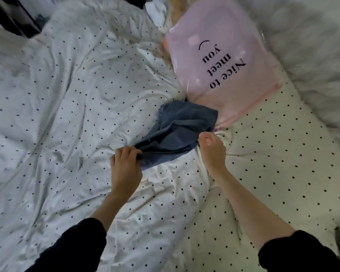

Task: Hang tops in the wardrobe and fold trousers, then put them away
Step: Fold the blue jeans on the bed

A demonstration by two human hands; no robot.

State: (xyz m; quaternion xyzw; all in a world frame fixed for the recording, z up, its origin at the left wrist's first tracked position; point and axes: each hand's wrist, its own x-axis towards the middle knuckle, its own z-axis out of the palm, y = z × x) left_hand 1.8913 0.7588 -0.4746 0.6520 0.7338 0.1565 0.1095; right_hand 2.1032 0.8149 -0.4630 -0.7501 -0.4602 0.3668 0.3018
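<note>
A blue denim garment lies bunched in the middle of the bed, on a white duvet with black dots. My left hand grips its near left edge, fingers curled over the cloth. My right hand pinches its near right edge. The denim stretches between both hands, and its far end rests against a pink plastic bag. I cannot tell from the folds what kind of garment it is.
The pink plastic bag, printed "Nice to meet you", lies at the upper right. A dotted sheet covers the bed's right side. Fluffy white fabric borders the far right. Crumpled white clothing sits at the top. A dark frame stands upper left.
</note>
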